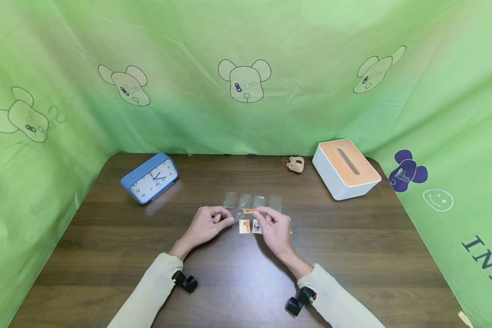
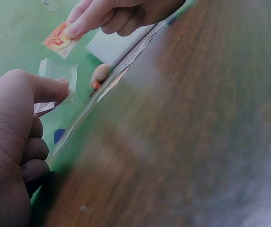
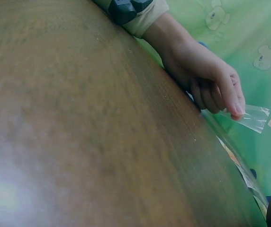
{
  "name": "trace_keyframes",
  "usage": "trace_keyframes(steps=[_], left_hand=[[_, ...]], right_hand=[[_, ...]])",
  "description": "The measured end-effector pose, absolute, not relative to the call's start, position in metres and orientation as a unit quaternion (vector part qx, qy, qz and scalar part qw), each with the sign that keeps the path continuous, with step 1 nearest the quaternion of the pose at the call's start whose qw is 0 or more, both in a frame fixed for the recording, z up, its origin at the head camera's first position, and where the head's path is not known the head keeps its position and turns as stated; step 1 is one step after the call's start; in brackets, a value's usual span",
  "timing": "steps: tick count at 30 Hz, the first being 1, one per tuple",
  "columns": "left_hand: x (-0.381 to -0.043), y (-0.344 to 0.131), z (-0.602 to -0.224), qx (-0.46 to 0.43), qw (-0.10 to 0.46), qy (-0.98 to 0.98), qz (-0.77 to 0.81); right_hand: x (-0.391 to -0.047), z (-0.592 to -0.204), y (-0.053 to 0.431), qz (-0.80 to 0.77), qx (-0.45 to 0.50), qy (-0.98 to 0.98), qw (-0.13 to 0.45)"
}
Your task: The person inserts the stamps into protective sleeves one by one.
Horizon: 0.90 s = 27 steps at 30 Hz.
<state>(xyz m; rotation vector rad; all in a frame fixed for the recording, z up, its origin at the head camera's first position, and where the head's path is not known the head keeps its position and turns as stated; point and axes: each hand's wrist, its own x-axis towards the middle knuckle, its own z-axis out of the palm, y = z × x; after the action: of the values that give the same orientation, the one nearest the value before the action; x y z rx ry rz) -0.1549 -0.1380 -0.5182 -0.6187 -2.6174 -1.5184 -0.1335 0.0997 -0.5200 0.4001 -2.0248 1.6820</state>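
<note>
Between thumb and forefinger, my left hand [image 1: 206,224] pinches a small clear plastic sleeve [image 2: 56,70]. My right hand [image 1: 277,231] pinches a small orange-and-white stamp [image 2: 58,40] by its edge. In the left wrist view the stamp is just beyond the sleeve's end, apart from it. Below the hands, an orange-and-white stamp [image 1: 244,226] lies on the table. Beside it is a stamp with a bluish picture [image 1: 256,226], partly covered by my right hand. Several more clear sleeves [image 1: 230,200] lie in a row behind the hands.
A blue alarm clock [image 1: 151,178] stands at the back left of the wooden table [image 1: 119,255]. Toward the back right are a small beige pouch-like trinket [image 1: 296,164] and a white tissue box [image 1: 332,175] with a wooden lid. Green cloth [image 1: 246,127] hangs behind.
</note>
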Motion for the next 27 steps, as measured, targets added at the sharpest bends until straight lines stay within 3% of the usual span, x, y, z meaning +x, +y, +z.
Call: trace_keyframes(steps=[27], left_hand=[[-0.152,-0.135,-0.511,-0.197,0.003,-0.853,-0.483]], right_hand=[[-0.132,-0.517,0.1,0.59,0.142,-0.772,0.19]])
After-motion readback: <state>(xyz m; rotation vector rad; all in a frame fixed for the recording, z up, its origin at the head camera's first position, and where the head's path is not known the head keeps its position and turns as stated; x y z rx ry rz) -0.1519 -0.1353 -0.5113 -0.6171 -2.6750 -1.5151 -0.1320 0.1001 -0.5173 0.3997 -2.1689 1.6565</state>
